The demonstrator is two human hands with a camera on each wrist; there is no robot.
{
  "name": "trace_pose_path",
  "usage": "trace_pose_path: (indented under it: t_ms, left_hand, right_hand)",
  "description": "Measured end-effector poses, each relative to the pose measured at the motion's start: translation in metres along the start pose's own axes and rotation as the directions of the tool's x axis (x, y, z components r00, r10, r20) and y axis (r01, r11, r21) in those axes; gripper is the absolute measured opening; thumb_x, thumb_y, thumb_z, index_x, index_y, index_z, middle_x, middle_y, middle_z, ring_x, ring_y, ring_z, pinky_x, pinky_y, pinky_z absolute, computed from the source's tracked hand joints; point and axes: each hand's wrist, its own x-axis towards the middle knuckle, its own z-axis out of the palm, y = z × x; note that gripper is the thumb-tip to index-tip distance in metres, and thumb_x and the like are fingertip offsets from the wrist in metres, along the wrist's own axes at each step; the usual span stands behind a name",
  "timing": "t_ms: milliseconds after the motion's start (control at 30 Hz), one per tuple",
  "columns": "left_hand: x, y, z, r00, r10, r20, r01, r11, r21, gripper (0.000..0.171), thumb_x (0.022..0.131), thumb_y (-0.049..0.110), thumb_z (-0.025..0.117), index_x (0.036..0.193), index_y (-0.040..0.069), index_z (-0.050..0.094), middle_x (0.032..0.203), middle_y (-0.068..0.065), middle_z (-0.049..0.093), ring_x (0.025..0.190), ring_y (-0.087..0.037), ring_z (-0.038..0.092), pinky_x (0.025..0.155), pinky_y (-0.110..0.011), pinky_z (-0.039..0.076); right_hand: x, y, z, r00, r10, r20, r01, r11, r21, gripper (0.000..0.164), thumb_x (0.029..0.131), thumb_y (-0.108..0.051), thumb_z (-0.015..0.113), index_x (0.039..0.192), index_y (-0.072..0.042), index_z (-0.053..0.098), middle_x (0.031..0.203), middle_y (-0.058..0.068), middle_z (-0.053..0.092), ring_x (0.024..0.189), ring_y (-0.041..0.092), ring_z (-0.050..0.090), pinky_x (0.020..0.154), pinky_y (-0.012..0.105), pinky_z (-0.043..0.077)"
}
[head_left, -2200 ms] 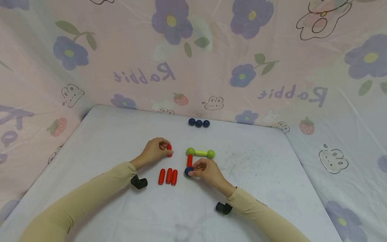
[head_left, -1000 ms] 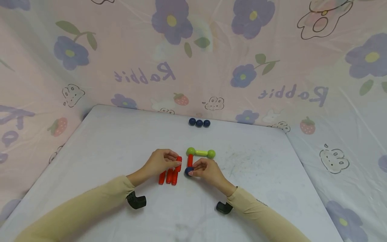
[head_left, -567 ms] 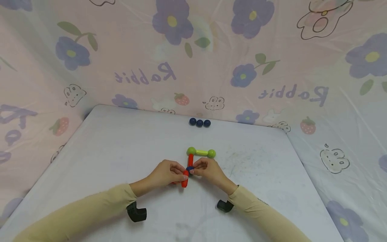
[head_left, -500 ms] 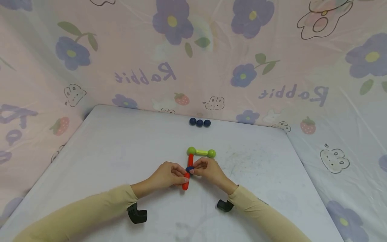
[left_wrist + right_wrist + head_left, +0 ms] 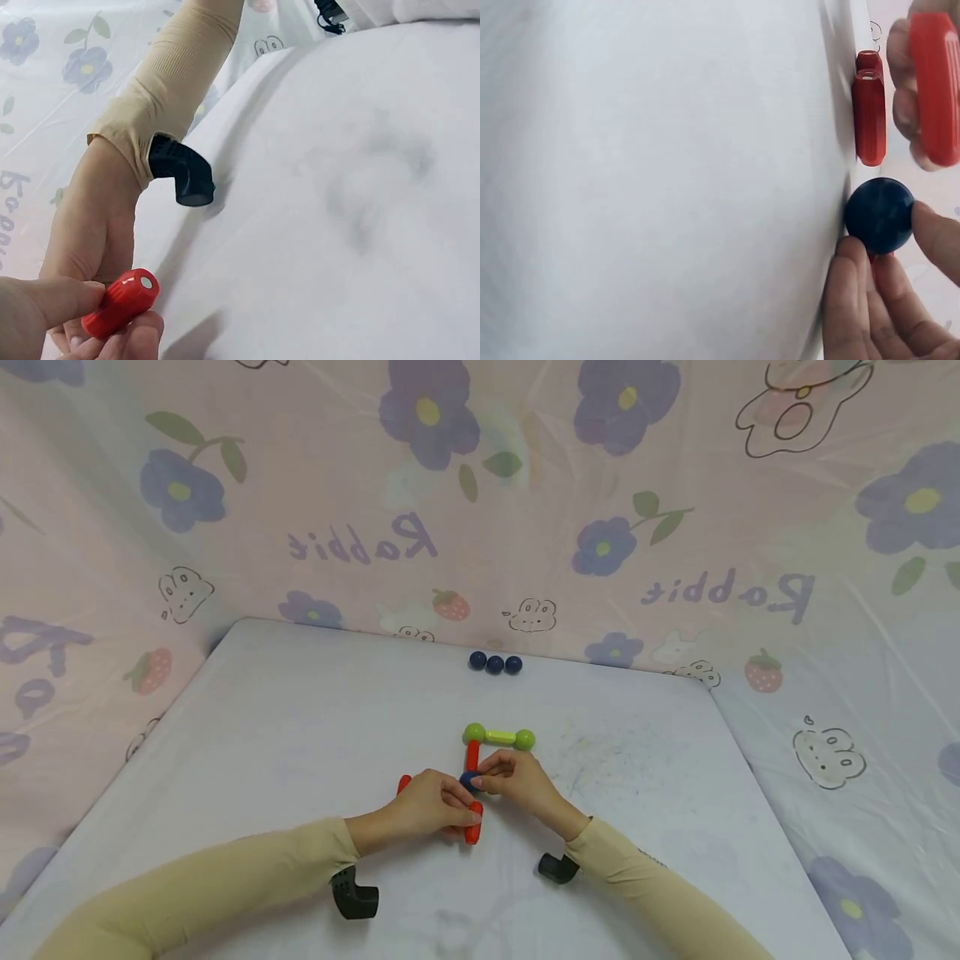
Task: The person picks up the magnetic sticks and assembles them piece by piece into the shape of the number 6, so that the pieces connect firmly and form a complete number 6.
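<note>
Seemingly part-built, green balls (image 5: 474,733), a green rod (image 5: 500,737) and a red rod (image 5: 472,755) lie joined in head view, navy balls (image 5: 495,665) unused behind — left wrist view shows the left hand (image 5: 60,300) pinching a loose rod (image 5: 124,304), right wrist view the right hand (image 5: 907,311) pinching a blue ball (image 5: 880,216), those two unjoined

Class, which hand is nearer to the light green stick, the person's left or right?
Right. In the head view, the right hand is just below the light green stick; the left hand, holding a red stick, is farther off, lower and to the left.
</note>
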Motion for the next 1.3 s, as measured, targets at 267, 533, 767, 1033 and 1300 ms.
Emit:
trace_pose_path:
  t_ms: [267, 533, 767, 1033, 1300]
  left_hand:
    - [0.010, -0.002, -0.009, 0.999, -0.045, -0.020, 0.046, 0.998, 0.051, 0.023, 0.081, 0.016, 0.080, 0.095, -0.001, 0.071, 0.078, -0.010, 0.076, 0.059, -0.012, 0.069, 0.060, -0.029, 0.060]
    - [0.010, 0.000, -0.015, 0.998, -0.058, -0.015, 0.059, 0.992, 0.108, 0.020, 0.082, 0.016, 0.079, 0.093, 0.001, 0.073, 0.075, -0.009, 0.076, 0.060, -0.013, 0.069, 0.059, -0.028, 0.059]
    - [0.009, 0.003, -0.018, 0.997, -0.068, -0.026, 0.071, 0.984, 0.164, 0.019, 0.081, 0.014, 0.080, 0.092, 0.001, 0.072, 0.074, -0.006, 0.075, 0.059, -0.013, 0.069, 0.059, -0.028, 0.059]
    - [0.010, -0.001, -0.011, 0.998, -0.061, 0.018, 0.057, 0.986, 0.157, 0.019, 0.080, 0.015, 0.081, 0.089, 0.002, 0.071, 0.072, -0.004, 0.074, 0.059, -0.013, 0.070, 0.058, -0.027, 0.058]
    - [0.016, -0.001, -0.016, 0.999, -0.039, -0.028, 0.043, 0.983, 0.177, 0.017, 0.081, 0.013, 0.080, 0.088, 0.001, 0.072, 0.073, -0.006, 0.074, 0.059, -0.012, 0.070, 0.057, -0.026, 0.058]
  right_hand:
    - [-0.001, -0.002, -0.001, 1.000, -0.001, 0.000, 0.001, 1.000, 0.000, 0.025, 0.086, -0.018, 0.076, 0.104, -0.001, 0.069, 0.094, 0.015, 0.075, 0.076, 0.009, 0.067, 0.068, 0.023, 0.053]
    - [0.000, -0.003, 0.000, 1.000, 0.018, -0.004, -0.018, 1.000, 0.005, 0.026, 0.086, -0.020, 0.077, 0.104, -0.002, 0.070, 0.095, 0.014, 0.075, 0.076, 0.010, 0.067, 0.068, 0.024, 0.052]
    - [-0.002, -0.004, 0.000, 0.999, 0.033, -0.006, -0.033, 0.999, 0.008, 0.026, 0.087, -0.018, 0.076, 0.106, -0.001, 0.069, 0.098, 0.017, 0.075, 0.078, 0.012, 0.068, 0.070, 0.026, 0.053]
    - [-0.002, -0.006, 0.000, 0.999, 0.046, 0.001, -0.046, 0.999, 0.003, 0.024, 0.088, -0.010, 0.074, 0.106, 0.004, 0.068, 0.099, 0.023, 0.074, 0.082, 0.020, 0.071, 0.073, 0.033, 0.055]
    - [0.000, 0.001, 0.000, 0.999, 0.038, -0.009, -0.038, 0.999, 0.011, 0.026, 0.086, -0.019, 0.077, 0.105, -0.002, 0.070, 0.097, 0.014, 0.076, 0.077, 0.009, 0.067, 0.070, 0.024, 0.053]
